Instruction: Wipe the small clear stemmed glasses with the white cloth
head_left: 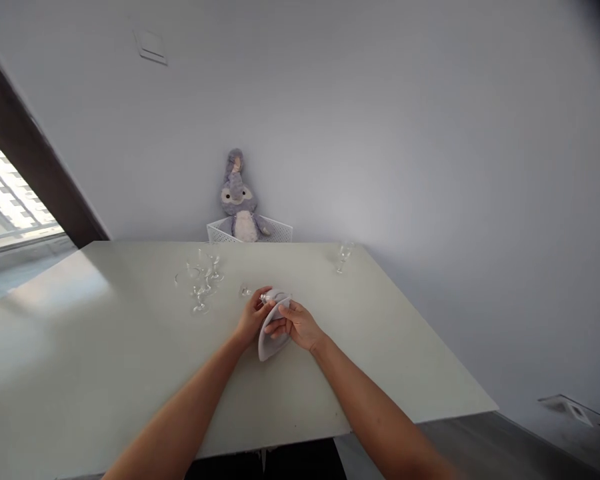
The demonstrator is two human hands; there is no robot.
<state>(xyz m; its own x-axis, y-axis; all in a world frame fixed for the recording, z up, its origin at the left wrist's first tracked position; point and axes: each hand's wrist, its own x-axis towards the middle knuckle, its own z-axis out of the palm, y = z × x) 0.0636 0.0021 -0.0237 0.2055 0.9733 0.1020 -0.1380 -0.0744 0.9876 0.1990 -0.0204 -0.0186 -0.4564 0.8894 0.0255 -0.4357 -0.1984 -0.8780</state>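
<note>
Over the middle of the white table [360, 347], my left hand [254, 316] is closed on a clear stemmed glass [280, 295], which lies tilted between my hands. A pale cloth [270, 347] hangs down from my right hand [297, 325], whose fingers are bent round it against the glass. Part of the glass is hidden by the cloth and fingers. Just beyond my left hand, another small clear glass piece [245, 291] rests on the table; its full shape is too faint to tell.
Several clear stemmed glasses [200, 291] stand together at the left. One more glass [343, 257] is near the back right edge. Behind the table, a purple plush toy [245, 223] sits in a white perforated basket [281, 232] against the wall.
</note>
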